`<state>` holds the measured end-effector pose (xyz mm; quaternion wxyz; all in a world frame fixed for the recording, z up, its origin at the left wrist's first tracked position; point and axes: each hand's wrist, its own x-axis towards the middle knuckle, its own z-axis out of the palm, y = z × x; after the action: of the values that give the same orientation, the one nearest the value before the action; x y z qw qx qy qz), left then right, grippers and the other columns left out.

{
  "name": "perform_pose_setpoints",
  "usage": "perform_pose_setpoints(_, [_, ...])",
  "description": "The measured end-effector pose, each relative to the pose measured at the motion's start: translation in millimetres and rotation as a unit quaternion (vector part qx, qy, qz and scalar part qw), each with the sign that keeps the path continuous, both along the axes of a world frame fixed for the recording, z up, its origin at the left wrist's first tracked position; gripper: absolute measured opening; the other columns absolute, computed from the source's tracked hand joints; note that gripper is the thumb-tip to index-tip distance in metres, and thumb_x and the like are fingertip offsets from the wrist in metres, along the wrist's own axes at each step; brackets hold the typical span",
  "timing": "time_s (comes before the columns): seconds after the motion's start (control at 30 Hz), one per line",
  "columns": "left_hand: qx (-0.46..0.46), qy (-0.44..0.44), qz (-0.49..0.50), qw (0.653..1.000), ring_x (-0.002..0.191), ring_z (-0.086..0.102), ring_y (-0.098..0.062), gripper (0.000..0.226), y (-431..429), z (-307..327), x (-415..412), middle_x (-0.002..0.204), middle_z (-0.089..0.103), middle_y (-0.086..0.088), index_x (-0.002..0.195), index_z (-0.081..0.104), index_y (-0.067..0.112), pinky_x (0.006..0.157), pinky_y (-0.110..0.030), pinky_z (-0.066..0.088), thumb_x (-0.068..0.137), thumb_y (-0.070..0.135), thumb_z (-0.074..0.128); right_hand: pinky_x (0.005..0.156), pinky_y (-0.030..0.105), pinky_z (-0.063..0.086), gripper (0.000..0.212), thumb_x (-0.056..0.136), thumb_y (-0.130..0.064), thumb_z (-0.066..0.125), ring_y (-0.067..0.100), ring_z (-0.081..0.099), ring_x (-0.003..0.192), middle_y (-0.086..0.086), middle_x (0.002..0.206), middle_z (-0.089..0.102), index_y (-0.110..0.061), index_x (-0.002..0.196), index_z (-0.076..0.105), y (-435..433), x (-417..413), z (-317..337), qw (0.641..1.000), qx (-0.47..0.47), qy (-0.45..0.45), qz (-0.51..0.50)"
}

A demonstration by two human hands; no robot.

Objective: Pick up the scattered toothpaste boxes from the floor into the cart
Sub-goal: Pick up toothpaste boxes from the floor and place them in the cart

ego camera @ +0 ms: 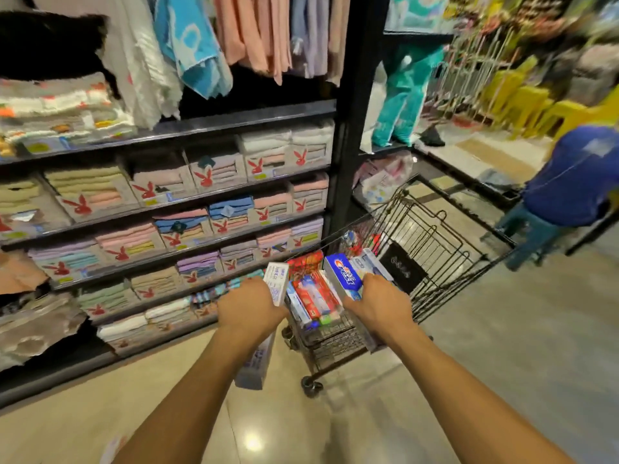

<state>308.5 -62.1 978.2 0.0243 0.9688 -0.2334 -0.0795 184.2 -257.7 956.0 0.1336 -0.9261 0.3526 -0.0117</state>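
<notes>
Left hand (251, 309) grips white box (276, 283), right hand (378, 306) blue box (345, 272), at cart (469, 236); several boxes (315, 296) inside, drop pending.

The white toothpaste box (276, 283) in my left hand (249, 311) was smooth printed cardboard with a faint sheen. The blue toothpaste box (343, 272) in my right hand (378, 309) looked glossier. The cart (445, 279) was thin black-coated metal wire, matt. The floor (502, 363) was polished tile, shining under the lights. The folded towels (187, 226) were soft, fuzzy cloth; the shelf edge (234, 122) was dark, dull metal; the stool (529, 236) was smooth plastic.
</notes>
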Motion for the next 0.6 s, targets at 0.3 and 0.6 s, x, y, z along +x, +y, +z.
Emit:
perform_pose_setpoints(0.3, [-0.001, 0.018, 0.017, 1.0, 0.084, 0.063, -0.024, 0.059, -162.0, -31.5, 2.5, 0.096, 0.057, -0.004, 0.111, 0.054, 0.012, 0.062, -0.03, 0.041, 0.085, 0.064, 0.061, 0.067, 0.032, 0.042, 0.059, 0.085, -0.071, 0.059, 0.021, 0.066, 0.096, 0.001, 0.111, 0.063, -0.019, 0.113, 0.057, -158.4, -30.9, -21.8, 0.998, -0.001, 0.043, -0.049])
perform_pose_setpoints(0.6, [-0.028, 0.044, 0.077, 0.996, 0.101, 0.064, -0.028, 0.07, -268.7, -112.0, 81.8, 0.123, 0.058, -0.01, 0.129, 0.05, 0.01, 0.071, -0.035, 0.048, 0.09, 0.068, 0.048, 0.079, 0.039, 0.057, 0.05, 0.082, -0.061, 0.065, 0.025, 0.067, 0.092, 0.004, 0.108, 0.065, -0.02, 0.111, 0.058, -280.0, 44.8, -62.4, 0.996, 0.046, 0.069, -0.044])
